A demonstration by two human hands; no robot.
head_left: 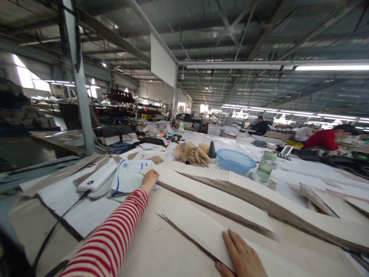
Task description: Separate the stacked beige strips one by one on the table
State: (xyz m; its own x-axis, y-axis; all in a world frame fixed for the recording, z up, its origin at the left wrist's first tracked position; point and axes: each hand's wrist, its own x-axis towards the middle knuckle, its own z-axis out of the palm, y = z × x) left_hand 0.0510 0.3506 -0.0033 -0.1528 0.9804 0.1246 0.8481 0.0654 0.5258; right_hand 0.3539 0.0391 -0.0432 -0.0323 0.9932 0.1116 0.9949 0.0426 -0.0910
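Observation:
My left hand (pixel 150 180) reaches forward in a red-and-white striped sleeve. Its fingers are closed on the far left end of a white strip (pixel 207 192) on top of a stack of long strips with grey-brown undersides. Nearer to me lies a smaller, fanned stack of white strips (pixel 196 225). On that stack my right hand (pixel 243 256) rests with its fingers stretched out flat and its thumb by the near edge. Behind the middle stack, a longer, thicker stack of strips (pixel 276 192) runs off to the right, its left ends fanned out in steps.
Beyond the stacks stand a blue basin (pixel 235 161), a patterned tan cloth (pixel 191 153), a dark cone (pixel 212 150) and a clear bottle (pixel 263 169). At left are a white power bank (pixel 98 177) with a cable and a printed plastic packet (pixel 127 175). A metal post (pixel 82 84) rises there. A person in red (pixel 324 137) works at right.

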